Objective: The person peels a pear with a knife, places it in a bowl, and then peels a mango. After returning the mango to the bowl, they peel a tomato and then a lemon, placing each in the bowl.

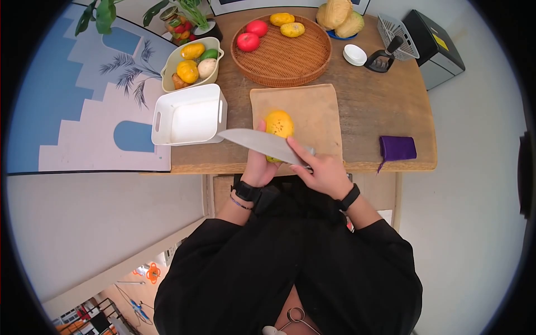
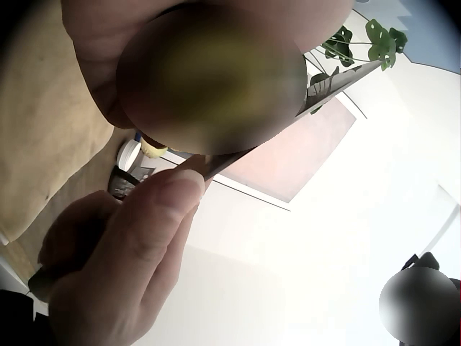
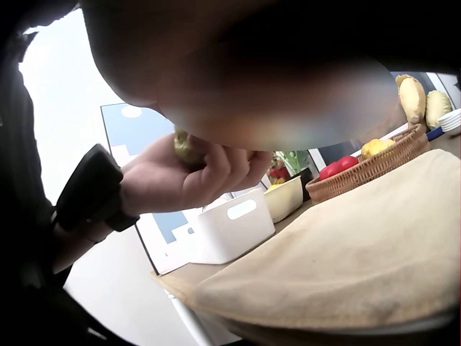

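A yellow, brown-speckled fruit is gripped in the left hand above the near part of a tan cutting board. The right hand holds a large knife by its handle, the blade lying across the fruit and pointing left. In the left wrist view the fruit is blurred and close, with the blade behind it and the right hand below. The right wrist view shows the left hand's fingers curled round the fruit; the knife cannot be made out there.
A white bin and a cream basket of produce stand left of the board. Behind it lies a round wicker tray with red and yellow items. To the right are a purple pouch, white dishes and a black-handled tool.
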Demonstrator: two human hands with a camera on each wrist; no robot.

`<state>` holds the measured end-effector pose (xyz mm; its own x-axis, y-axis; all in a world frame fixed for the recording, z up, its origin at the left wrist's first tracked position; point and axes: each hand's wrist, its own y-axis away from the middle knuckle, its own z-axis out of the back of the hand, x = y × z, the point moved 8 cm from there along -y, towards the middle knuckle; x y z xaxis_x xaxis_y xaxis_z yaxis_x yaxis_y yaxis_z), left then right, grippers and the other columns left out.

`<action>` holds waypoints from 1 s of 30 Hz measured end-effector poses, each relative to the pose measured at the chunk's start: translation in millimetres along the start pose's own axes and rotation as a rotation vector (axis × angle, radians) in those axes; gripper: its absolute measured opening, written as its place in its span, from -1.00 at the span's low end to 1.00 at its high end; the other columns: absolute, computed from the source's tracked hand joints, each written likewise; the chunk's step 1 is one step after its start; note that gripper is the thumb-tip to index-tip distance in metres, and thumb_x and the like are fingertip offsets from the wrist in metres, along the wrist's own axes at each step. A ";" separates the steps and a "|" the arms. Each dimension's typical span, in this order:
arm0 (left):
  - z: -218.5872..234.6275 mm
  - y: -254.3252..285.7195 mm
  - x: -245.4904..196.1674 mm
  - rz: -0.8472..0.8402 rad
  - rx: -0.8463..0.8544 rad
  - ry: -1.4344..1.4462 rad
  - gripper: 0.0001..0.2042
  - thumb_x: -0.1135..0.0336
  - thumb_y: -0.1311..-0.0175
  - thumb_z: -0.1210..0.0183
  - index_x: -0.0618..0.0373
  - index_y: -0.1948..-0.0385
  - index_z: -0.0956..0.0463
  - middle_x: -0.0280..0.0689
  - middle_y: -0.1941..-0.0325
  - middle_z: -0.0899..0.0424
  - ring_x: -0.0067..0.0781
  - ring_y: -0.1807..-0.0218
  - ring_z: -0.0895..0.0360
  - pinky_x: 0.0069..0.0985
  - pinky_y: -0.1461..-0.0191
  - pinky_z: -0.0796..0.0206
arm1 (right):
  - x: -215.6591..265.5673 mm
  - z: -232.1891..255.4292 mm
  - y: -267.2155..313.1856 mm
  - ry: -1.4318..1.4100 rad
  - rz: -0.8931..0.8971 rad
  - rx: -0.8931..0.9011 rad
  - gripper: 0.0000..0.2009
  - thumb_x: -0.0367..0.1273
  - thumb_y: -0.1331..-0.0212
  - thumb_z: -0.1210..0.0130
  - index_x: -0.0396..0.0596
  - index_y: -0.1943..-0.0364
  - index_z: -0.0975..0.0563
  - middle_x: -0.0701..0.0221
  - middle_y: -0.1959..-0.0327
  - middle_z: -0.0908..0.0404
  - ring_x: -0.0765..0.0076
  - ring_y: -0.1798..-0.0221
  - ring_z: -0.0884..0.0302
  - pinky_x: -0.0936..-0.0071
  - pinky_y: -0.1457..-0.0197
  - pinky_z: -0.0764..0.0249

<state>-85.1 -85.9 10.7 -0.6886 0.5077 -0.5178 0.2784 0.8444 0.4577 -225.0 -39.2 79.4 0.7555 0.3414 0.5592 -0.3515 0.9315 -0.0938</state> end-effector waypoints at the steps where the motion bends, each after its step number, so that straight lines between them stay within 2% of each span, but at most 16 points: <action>1: 2.3 2.4 3.1 0.026 0.023 -0.028 -0.39 -0.34 -0.56 0.23 0.01 -0.13 -0.50 -0.24 0.08 -0.68 -0.29 0.25 -0.65 -0.32 0.21 -0.49 | -2.6 4.3 -2.1 -0.001 -0.001 -0.001 -0.32 -0.09 -0.32 -0.25 0.41 -0.53 -0.32 0.27 0.62 -0.60 0.05 0.59 -0.61 0.20 0.43 -0.57; 2: 7.6 3.4 3.0 0.028 0.024 -0.030 -0.39 -0.34 -0.56 0.23 0.01 -0.13 -0.50 -0.24 0.08 -0.68 -0.29 0.25 -0.65 -0.32 0.21 -0.49 | -6.1 10.4 -5.3 -0.048 0.000 -0.025 -0.34 -0.10 -0.34 -0.23 0.40 -0.53 -0.32 0.26 0.59 -0.62 0.02 0.55 -0.63 0.21 0.39 -0.58; 4: -1.8 8.9 1.6 0.038 0.247 -0.132 -0.38 -0.30 -0.58 0.28 0.05 -0.17 -0.48 -0.18 0.03 -0.68 -0.26 0.32 -0.63 -0.39 0.31 -0.41 | -15.5 20.3 -10.9 -0.097 -0.001 -0.050 -0.35 -0.11 -0.35 -0.22 0.38 -0.53 -0.32 0.24 0.56 -0.63 -0.01 0.51 -0.65 0.22 0.35 -0.59; 6: -3.2 14.0 -1.2 0.063 0.279 -0.129 -0.38 -0.28 -0.59 0.30 0.07 -0.19 -0.47 -0.14 0.02 -0.68 -0.25 0.34 -0.62 -0.40 0.32 -0.40 | -29.6 21.4 -17.6 -0.400 -0.053 0.030 -0.42 -0.04 -0.42 -0.13 0.51 -0.52 -0.32 0.17 0.20 -0.76 -0.06 0.20 -0.73 0.22 0.07 -0.65; 7: -8.2 17.6 -2.3 0.086 0.311 -0.124 -0.38 -0.27 -0.60 0.32 0.08 -0.20 -0.46 -0.11 0.02 -0.68 -0.23 0.37 -0.61 -0.42 0.34 -0.40 | -34.8 26.5 -23.1 -0.401 -0.057 0.026 -0.42 -0.04 -0.42 -0.13 0.51 -0.52 -0.32 0.17 0.20 -0.76 -0.06 0.20 -0.73 0.22 0.07 -0.65; 9: -15.5 22.6 -6.3 0.106 0.303 -0.142 -0.38 -0.26 -0.60 0.31 0.08 -0.21 -0.46 -0.08 0.00 -0.68 -0.24 0.39 -0.60 -0.42 0.35 -0.40 | -57.5 23.3 -30.3 -0.277 -0.292 0.201 -0.45 -0.06 -0.45 -0.10 0.49 -0.50 -0.34 0.17 -0.03 -0.73 -0.09 0.00 -0.71 0.27 -0.10 -0.60; 10: -16.4 23.9 -6.8 0.121 0.294 -0.158 -0.38 -0.25 -0.60 0.31 0.09 -0.22 -0.45 -0.06 -0.01 -0.67 -0.25 0.41 -0.60 -0.42 0.36 -0.40 | -60.1 28.2 -31.5 -0.125 -0.391 0.266 -0.46 -0.07 -0.47 -0.08 0.45 -0.51 -0.34 0.16 -0.07 -0.72 -0.11 -0.04 -0.69 0.26 -0.14 -0.58; 11: -15.7 21.7 -6.4 0.117 0.294 -0.158 -0.38 -0.25 -0.60 0.31 0.09 -0.22 -0.45 -0.06 -0.01 -0.67 -0.25 0.41 -0.60 -0.42 0.36 -0.40 | -65.0 20.9 -29.7 -0.124 -0.387 0.266 -0.46 -0.07 -0.47 -0.08 0.45 -0.51 -0.34 0.16 -0.07 -0.72 -0.11 -0.04 -0.69 0.26 -0.14 -0.58; 13: -8.7 11.4 -8.8 0.072 0.267 -0.084 -0.38 -0.28 -0.59 0.28 0.08 -0.23 -0.46 -0.07 -0.03 -0.67 -0.27 0.36 -0.62 -0.43 0.34 -0.40 | -67.8 18.0 -30.4 -0.389 -0.247 -0.031 -0.45 -0.07 -0.45 -0.10 0.38 -0.50 -0.35 0.16 -0.05 -0.73 -0.10 0.04 -0.72 0.28 -0.09 -0.61; 14: -3.4 7.1 -9.0 0.068 0.259 -0.082 -0.38 -0.28 -0.59 0.28 0.08 -0.23 -0.46 -0.07 -0.03 -0.67 -0.27 0.36 -0.62 -0.43 0.34 -0.40 | -66.5 8.7 -26.2 -0.392 -0.243 -0.024 -0.45 -0.07 -0.45 -0.10 0.38 -0.50 -0.35 0.16 -0.05 -0.73 -0.10 0.04 -0.72 0.28 -0.09 -0.61; 17: 1.1 -3.6 -5.2 0.080 0.227 -0.017 -0.35 -0.33 -0.56 0.24 0.06 -0.22 -0.47 -0.09 -0.02 -0.67 -0.26 0.25 -0.66 -0.37 0.24 -0.50 | -31.9 1.9 -9.3 -0.375 -0.095 -0.147 -0.43 -0.06 -0.42 -0.14 0.38 -0.50 -0.36 0.21 0.20 -0.78 -0.04 0.28 -0.74 0.24 0.13 -0.66; 19: 9.9 -8.8 -0.6 0.087 -0.061 0.070 -0.37 -0.36 -0.54 0.21 0.05 -0.13 -0.50 -0.19 0.07 -0.70 -0.29 0.18 -0.70 -0.30 0.09 -0.58 | -4.1 -5.3 -0.4 -0.149 0.011 -0.140 -0.40 -0.03 -0.38 -0.18 0.47 -0.50 -0.35 0.30 0.53 -0.68 0.09 0.55 -0.66 0.23 0.43 -0.59; 20: 12.7 -11.7 -0.9 0.091 -0.060 0.068 -0.37 -0.36 -0.54 0.21 0.05 -0.13 -0.50 -0.19 0.07 -0.70 -0.29 0.18 -0.70 -0.30 0.09 -0.58 | 2.5 -6.2 1.4 -0.148 0.007 -0.141 -0.40 -0.03 -0.38 -0.18 0.47 -0.50 -0.35 0.30 0.53 -0.68 0.09 0.55 -0.66 0.23 0.43 -0.59; 22: -1.2 -12.4 4.7 0.202 0.240 0.007 -0.35 -0.37 -0.53 0.21 0.04 -0.13 -0.50 -0.11 0.08 -0.69 -0.27 0.11 -0.69 -0.26 0.02 -0.61 | 21.0 -8.4 2.8 0.120 0.089 -0.113 -0.37 0.01 -0.36 -0.20 0.56 -0.52 -0.33 0.36 0.71 -0.52 0.19 0.67 -0.57 0.24 0.57 -0.49; 25: -1.7 -15.7 2.2 0.106 0.268 -0.007 -0.37 -0.36 -0.54 0.21 0.05 -0.13 -0.50 -0.11 0.11 -0.69 -0.28 0.09 -0.69 -0.28 0.03 -0.61 | 22.0 -7.8 2.8 0.161 0.102 -0.159 -0.36 0.04 -0.35 -0.19 0.57 -0.52 -0.31 0.36 0.74 -0.46 0.21 0.70 -0.55 0.26 0.61 -0.45; 30: -5.7 -11.3 -5.1 0.053 0.233 -0.098 -0.37 -0.35 -0.54 0.22 0.04 -0.15 -0.49 -0.12 0.09 -0.69 -0.29 0.08 -0.69 -0.28 0.02 -0.60 | 20.9 -3.7 1.6 0.178 0.088 -0.127 -0.36 0.04 -0.36 -0.18 0.59 -0.53 -0.29 0.34 0.75 -0.47 0.17 0.70 -0.55 0.24 0.59 -0.49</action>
<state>-88.6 -99.0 12.3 -0.6043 0.5566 -0.5701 0.4665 0.8272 0.3131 -207.8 -30.1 87.9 0.8147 0.4281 0.3912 -0.3562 0.9017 -0.2450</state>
